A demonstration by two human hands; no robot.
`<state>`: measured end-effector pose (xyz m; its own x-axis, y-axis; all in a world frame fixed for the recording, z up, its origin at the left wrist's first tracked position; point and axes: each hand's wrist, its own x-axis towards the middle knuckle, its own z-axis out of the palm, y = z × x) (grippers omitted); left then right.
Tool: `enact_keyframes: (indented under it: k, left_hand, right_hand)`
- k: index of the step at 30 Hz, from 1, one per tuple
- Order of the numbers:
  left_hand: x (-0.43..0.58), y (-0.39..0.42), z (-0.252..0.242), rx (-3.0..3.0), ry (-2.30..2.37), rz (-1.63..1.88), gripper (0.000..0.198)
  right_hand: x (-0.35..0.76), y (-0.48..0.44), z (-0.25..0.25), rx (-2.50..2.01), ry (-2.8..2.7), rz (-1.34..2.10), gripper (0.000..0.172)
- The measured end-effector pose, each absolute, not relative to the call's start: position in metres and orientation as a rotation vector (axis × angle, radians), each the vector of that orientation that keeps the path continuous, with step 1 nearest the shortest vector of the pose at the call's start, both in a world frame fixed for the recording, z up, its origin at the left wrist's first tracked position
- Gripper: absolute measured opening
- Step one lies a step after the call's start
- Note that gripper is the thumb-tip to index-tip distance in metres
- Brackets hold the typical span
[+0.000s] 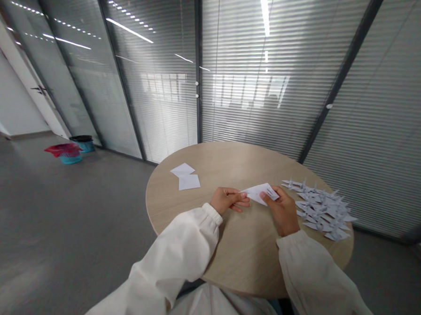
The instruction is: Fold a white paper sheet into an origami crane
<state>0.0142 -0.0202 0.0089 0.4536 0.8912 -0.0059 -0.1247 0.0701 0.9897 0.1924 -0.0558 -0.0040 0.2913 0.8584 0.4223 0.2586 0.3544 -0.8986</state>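
Note:
Both my hands hold a folded white paper [259,192] just above a round wooden table [226,252]. My left hand [226,199] pinches the paper's left tip with closed fingers. My right hand [283,209] grips its right end, thumb on top. Both arms wear white sleeves. To the right of my right hand lies a pile of several folded white paper cranes [320,208]. Two flat white paper sheets [186,176] lie on the table to the left of my left hand.
The table stands in front of glass walls with closed blinds [271,71]. On the grey floor at the far left stand a red basket [64,150] and a blue bin [83,143], next to a white door.

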Motion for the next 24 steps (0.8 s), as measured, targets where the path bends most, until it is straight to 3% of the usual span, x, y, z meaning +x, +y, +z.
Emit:
enact_keyframes:
  k: [5,10,20,24]
  left_hand:
    - [0.015,-0.018,0.008,1.198,0.783,0.876,0.046]
    - [0.015,-0.017,0.004,1.180,0.792,0.786,0.033]
    - [0.017,-0.021,-0.006,1.209,0.595,0.572,0.044]
    - [0.018,-0.019,-0.007,1.186,0.614,0.647,0.043]
  right_hand:
    - [0.194,-0.055,-0.005,-1.181,-1.261,0.614,0.039]
    - [0.193,-0.053,-0.007,-1.142,-1.279,0.634,0.040]
    - [0.189,-0.054,-0.005,-0.977,-1.266,0.749,0.064]
    - [0.186,-0.054,-0.004,-0.933,-1.258,0.746,0.057]
